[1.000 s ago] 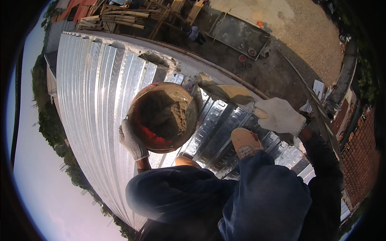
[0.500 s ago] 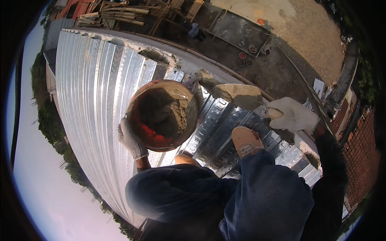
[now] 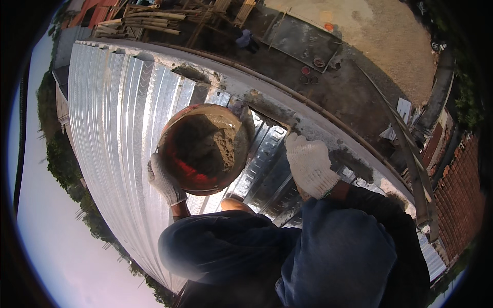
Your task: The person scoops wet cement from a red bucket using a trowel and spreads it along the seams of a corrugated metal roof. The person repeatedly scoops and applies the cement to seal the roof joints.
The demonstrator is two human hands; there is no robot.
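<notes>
A round bucket, red showing inside its mortar-smeared wall, holds wet grey mortar. My gloved left hand grips its lower left side. To the right, my gloved right hand is closed, thumb uppermost, beside the ledge along the deck edge. It appears to hold the trowel, now turned so that only a thin edge shows ahead of the fingers; the handle is hidden in the glove. Patches of mortar lie on the concrete ledge.
I crouch on shiny corrugated metal decking, one shoe beneath the bucket. Beyond the ledge is a drop to the ground, where a person and small buckets are. Bamboo poles lie at far left; a brick wall stands right.
My right hand has swung left and nearer to me, over my right shoe. The trowel's broad, mortar-covered face has turned out of sight. My left hand keeps its grip on the bucket.
</notes>
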